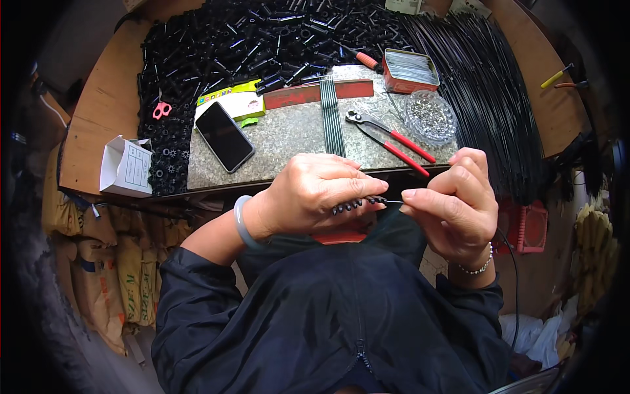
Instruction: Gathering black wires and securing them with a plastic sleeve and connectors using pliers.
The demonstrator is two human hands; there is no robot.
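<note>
My left hand (328, 187), a pale bangle on its wrist, is closed on a row of small black ribbed pieces (348, 207). Most of that row is hidden by the fingers. To its right, my right hand (453, 203) pinches a thin metal wire (395, 201) between thumb and forefinger. The wire reaches toward the black pieces; whether it passes into them cannot be made out. Just beyond my left hand, a bundle of thin dark rods (332, 125) lies on the metal-topped board (289, 144). Red-handled pincers (390, 138) lie right of the rods.
A phone (225, 136) lies on the board's left, by a yellow-white box (233, 102). At right are a glass bowl of small metal parts (430, 118), a tin of wires (411, 69) and long black rods (485, 98). Black tubular parts (243, 46) heap behind; pink scissors (161, 109) lie left.
</note>
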